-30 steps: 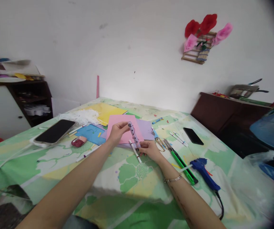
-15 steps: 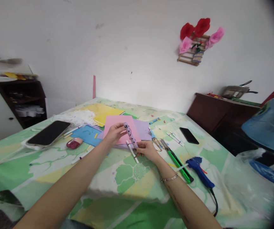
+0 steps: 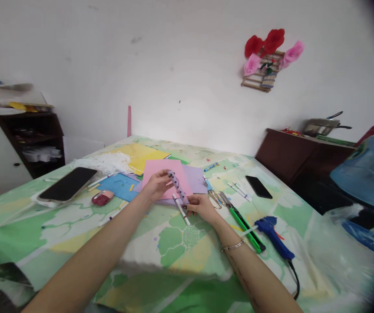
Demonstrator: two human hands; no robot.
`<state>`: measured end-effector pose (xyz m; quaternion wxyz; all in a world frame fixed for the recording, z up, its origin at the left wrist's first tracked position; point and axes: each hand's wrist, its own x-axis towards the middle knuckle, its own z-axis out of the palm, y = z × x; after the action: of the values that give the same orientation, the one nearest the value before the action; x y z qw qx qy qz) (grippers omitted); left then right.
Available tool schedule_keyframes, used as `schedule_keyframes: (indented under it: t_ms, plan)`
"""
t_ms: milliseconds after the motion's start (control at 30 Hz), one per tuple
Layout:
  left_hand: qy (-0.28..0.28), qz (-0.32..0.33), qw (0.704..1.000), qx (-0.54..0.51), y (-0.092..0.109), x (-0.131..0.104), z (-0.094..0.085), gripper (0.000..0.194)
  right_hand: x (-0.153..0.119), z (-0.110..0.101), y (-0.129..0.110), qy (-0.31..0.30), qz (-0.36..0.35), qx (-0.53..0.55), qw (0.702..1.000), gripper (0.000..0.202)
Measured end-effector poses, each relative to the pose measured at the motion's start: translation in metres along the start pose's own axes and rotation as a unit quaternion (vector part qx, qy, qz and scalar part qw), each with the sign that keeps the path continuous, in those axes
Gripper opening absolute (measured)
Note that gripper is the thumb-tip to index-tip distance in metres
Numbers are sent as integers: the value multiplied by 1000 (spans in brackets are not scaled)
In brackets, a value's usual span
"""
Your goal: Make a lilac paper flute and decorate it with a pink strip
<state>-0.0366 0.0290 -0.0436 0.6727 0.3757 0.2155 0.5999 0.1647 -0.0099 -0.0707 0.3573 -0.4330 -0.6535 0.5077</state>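
Observation:
A narrow lilac paper strip with dark spots slants between my two hands, above the papers. My left hand pinches its upper end, and my right hand has its lower end between thumb and fingers. Behind the strip lies a pink paper sheet, with a purple sheet sticking out on its right. A white marker with a dark red band rests just below the strip, beside my right hand's fingertips.
Right of my hands lie scissors, a green utility knife, a blue glue gun with its cord, and a black phone. On the left are another phone, a maroon case, white shredded strands and yellow paper.
My head view has tilted up slightly, so everything sits a little lower. Both hands keep their hold on the spotted strip, with hardly any movement.

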Motion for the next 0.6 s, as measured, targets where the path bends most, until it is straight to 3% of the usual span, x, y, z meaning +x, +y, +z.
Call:
schedule_keyframes:
  t_ms: [400, 600]
  plan:
    - [86, 50, 995, -12, -2, 6, -6, 25, 1, 0, 0, 17, 9, 13, 1000, 24]
    - [146, 62, 987, -16, 0, 10, -14, 20, 5, -3, 4, 80, 5, 34, 996, 29]
